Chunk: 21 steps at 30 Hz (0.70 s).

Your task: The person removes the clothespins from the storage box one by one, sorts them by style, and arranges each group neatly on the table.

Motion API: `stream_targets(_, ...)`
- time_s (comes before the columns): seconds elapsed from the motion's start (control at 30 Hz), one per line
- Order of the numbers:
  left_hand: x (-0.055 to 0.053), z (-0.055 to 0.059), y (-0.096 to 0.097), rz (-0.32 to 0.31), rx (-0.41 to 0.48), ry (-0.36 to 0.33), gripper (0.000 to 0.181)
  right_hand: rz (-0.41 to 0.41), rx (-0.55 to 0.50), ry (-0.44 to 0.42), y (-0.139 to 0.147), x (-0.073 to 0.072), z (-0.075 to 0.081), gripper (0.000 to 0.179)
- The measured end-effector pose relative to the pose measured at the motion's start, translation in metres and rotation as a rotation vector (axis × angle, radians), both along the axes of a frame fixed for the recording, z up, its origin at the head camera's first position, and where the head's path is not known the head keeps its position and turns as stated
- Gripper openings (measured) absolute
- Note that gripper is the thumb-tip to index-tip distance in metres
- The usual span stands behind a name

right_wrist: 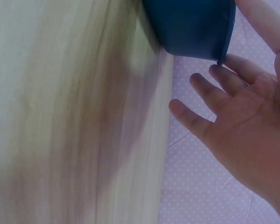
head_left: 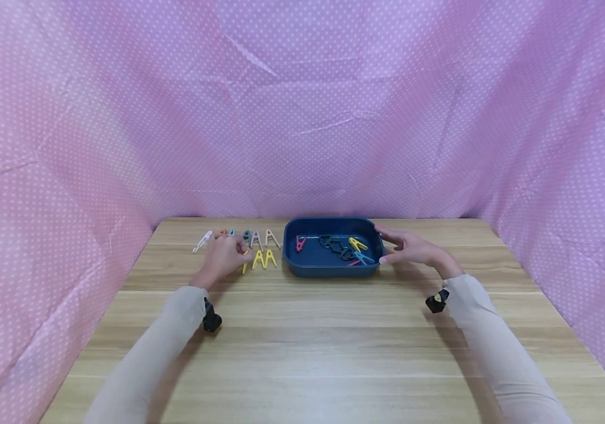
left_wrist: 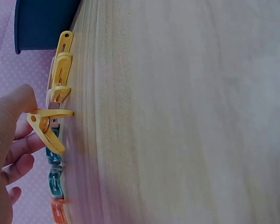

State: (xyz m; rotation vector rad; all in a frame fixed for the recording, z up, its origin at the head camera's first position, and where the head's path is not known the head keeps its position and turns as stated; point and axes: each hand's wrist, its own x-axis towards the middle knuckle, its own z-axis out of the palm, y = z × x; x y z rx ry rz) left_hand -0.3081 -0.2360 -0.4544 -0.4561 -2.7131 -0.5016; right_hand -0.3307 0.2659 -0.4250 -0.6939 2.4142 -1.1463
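My left hand (head_left: 222,257) pinches a yellow clothespin (left_wrist: 49,128) between thumb and forefinger; one leg of it reaches toward the wooden table. Beside it, two more yellow clothespins (head_left: 264,259) stand near the left side of a dark blue plastic box (head_left: 329,272). My right hand (head_left: 410,247) touches the box's right end with spread, fairly straight fingers. Inside the box lie a red clothespin (head_left: 300,243), a yellow clothespin (head_left: 357,244), a blue clothespin (head_left: 364,258) and a dark clip-like piece (head_left: 336,246) with rounded ends. Another pinkish-red piece is partly hidden by the front wall.
Behind the yellow ones stands a row of clothespins: white (head_left: 203,241), orange (left_wrist: 58,211), teal (left_wrist: 55,182) and pale ones (head_left: 272,238), some partly hidden by my left hand. A pink dotted cloth (head_left: 302,147) hangs around the wooden table (head_left: 313,347).
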Motion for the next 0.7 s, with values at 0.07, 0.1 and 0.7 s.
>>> stream_targets(0.07, 0.0004, 0.0002, 0.001, 0.007, 0.009, -0.009, 0.022, -0.004, -0.005, -0.007, -0.0002, 0.0003, -0.0001, 0.095)
stream_targets(0.1, 0.0006, 0.0002, 0.0015, 0.011, 0.013, -0.012, 0.022, -0.006, -0.005, -0.01, -0.0005, 0.0003, 0.0, 0.095)
stream_targets(0.7, -0.0054, -0.0008, -0.0001, 0.043, 0.068, 0.005, 0.025, 0.001, -0.005, -0.014, -0.0015, -0.0006, -0.0002, 0.094)
